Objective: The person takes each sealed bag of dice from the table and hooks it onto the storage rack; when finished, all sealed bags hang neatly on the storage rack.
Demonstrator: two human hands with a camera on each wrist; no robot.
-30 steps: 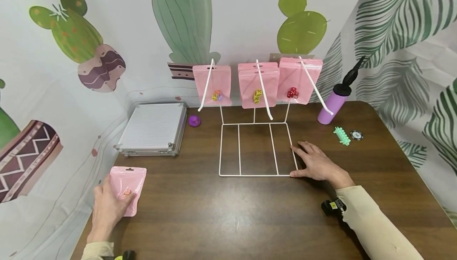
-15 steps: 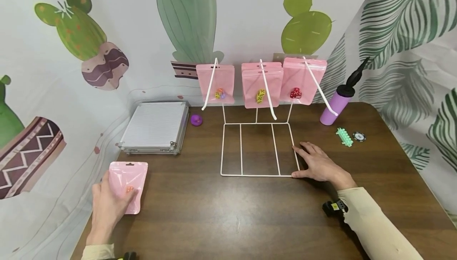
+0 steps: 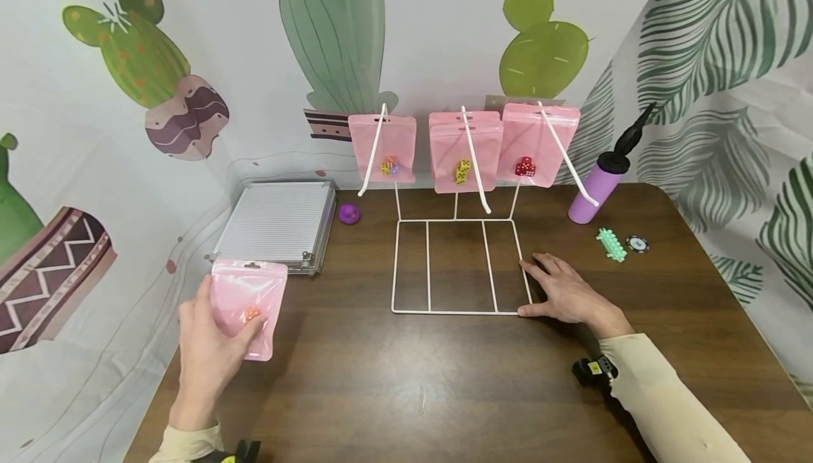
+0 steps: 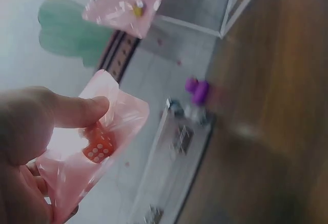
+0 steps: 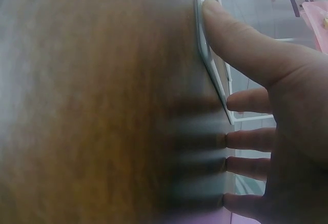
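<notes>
The left hand [image 3: 206,353] pinches a pink pouch [image 3: 248,305] off the table's [image 3: 406,392] left edge; thin, limp and probably slick film, one light die inside, best pinched by its lower edge; the right hand [image 3: 565,293] lies flat, fingers straight, against the wire rack's [image 3: 459,265] base.

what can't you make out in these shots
- Left hand fingers behind the pink pouch: hidden by the pouch, head view.
- Pips on the orange die: blurred, left wrist view.
- Right hand fingertips: smeared by blur, right wrist view.
- Marks on the round chip: too small, head view.
</notes>
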